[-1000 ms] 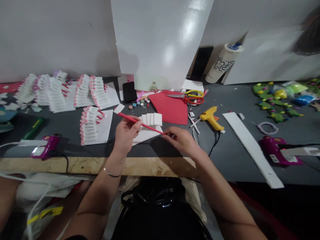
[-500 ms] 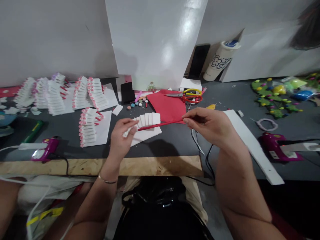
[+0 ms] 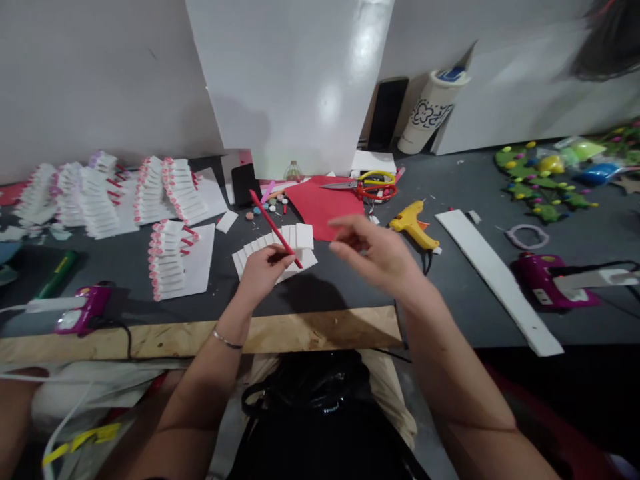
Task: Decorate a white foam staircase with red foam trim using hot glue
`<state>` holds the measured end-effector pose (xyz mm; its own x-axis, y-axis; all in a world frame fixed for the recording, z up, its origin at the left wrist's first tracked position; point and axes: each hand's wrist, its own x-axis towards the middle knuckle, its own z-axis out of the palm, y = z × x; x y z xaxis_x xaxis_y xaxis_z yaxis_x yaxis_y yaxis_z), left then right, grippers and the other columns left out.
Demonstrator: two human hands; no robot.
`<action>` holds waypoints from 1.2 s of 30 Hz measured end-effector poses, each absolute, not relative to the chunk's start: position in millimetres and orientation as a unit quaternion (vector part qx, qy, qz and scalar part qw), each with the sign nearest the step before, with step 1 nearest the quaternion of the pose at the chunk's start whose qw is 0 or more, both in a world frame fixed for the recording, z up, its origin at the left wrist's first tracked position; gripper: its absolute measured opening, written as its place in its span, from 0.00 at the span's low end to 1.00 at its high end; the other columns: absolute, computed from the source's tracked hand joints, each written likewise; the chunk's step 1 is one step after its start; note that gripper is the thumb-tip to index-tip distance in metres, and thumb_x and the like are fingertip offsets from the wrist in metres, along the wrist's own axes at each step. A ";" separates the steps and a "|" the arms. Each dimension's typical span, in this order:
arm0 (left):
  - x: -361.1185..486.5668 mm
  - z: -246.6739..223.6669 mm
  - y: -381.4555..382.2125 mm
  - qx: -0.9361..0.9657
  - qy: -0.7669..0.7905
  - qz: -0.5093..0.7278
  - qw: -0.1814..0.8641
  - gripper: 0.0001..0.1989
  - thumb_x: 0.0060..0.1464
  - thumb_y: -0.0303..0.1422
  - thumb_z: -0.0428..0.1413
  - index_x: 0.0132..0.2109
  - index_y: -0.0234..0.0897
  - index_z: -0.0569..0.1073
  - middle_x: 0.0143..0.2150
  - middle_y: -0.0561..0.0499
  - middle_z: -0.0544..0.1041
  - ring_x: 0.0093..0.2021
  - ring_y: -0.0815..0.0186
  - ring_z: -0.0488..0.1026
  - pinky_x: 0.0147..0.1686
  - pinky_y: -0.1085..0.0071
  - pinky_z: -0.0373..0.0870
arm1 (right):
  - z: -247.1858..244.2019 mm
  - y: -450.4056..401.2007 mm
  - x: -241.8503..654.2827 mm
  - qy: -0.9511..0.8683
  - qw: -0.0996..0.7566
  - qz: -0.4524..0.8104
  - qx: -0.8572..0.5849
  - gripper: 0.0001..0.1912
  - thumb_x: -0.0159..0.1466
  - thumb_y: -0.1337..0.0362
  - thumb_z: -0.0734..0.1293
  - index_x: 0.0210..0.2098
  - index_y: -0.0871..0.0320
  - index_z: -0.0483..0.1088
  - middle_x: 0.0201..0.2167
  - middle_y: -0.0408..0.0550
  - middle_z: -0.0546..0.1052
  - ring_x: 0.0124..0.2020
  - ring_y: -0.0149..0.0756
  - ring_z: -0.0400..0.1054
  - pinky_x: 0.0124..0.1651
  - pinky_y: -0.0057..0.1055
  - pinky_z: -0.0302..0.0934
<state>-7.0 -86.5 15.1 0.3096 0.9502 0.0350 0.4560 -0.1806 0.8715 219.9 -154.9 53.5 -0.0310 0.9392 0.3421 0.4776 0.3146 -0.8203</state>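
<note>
The right hand point(image 3: 373, 257) has left the end of the thin red stick point(image 3: 273, 225); now its fingers are parted, holding nothing. The left hand point(image 3: 263, 272) pinches this stick (it is slanting) above the fanned white strips point(image 3: 304, 237), near the red sheet point(image 3: 324, 210).

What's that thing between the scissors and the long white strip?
In the head view, a yellow glue gun lies between the scissors and the long white strip.
</note>
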 end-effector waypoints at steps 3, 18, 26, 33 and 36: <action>-4.5 8.5 -81.8 0.700 0.506 0.342 0.369 0.05 0.51 0.35 0.63 0.33 0.37 0.80 0.36 0.49 0.81 0.37 0.63 0.78 0.40 0.67 0.76 | 16.0 -162.7 209.0 -0.689 0.361 0.250 -0.576 0.09 0.67 0.64 0.66 0.45 0.57 0.74 0.35 0.47 0.78 0.32 0.32 0.71 0.36 0.29 0.64; 16.4 11.4 -92.8 0.774 0.522 0.289 0.210 0.04 0.54 0.35 0.63 0.34 0.39 0.79 0.30 0.52 0.78 0.32 0.65 0.74 0.37 0.69 0.71 | -26.0 -167.9 173.6 -0.726 0.228 0.126 -0.636 0.17 0.70 0.65 0.60 0.55 0.55 0.73 0.50 0.54 0.76 0.48 0.45 0.66 0.50 0.39 0.64; 19.8 17.7 -85.1 0.806 0.503 0.248 0.190 0.04 0.55 0.33 0.61 0.34 0.38 0.78 0.33 0.50 0.78 0.34 0.64 0.74 0.38 0.67 0.71 | -5.8 -155.5 180.3 -0.639 0.261 0.196 -0.696 0.13 0.70 0.65 0.61 0.48 0.56 0.76 0.44 0.52 0.77 0.43 0.41 0.72 0.42 0.34 0.62; 21.4 15.5 -79.8 0.810 0.488 0.246 0.214 0.04 0.55 0.33 0.60 0.34 0.38 0.79 0.35 0.49 0.79 0.36 0.63 0.75 0.40 0.66 0.72 | -14.2 -136.3 177.6 -0.613 0.302 0.218 -0.697 0.09 0.66 0.61 0.68 0.44 0.54 0.78 0.40 0.49 0.80 0.44 0.41 0.72 0.44 0.35 0.59; 22.7 16.1 -79.0 0.808 0.487 0.247 0.219 0.03 0.54 0.32 0.60 0.33 0.38 0.79 0.34 0.49 0.79 0.35 0.63 0.74 0.40 0.66 0.72 | -20.6 -132.2 172.5 -0.611 0.309 0.218 -0.696 0.08 0.66 0.60 0.69 0.42 0.53 0.78 0.38 0.47 0.80 0.45 0.41 0.71 0.45 0.35 0.56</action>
<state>22.7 -79.0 16.1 0.4027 0.8963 0.1856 0.6797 -0.4286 0.5952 172.5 -132.2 -20.6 0.1591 0.9844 0.0749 0.7147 -0.0625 -0.6966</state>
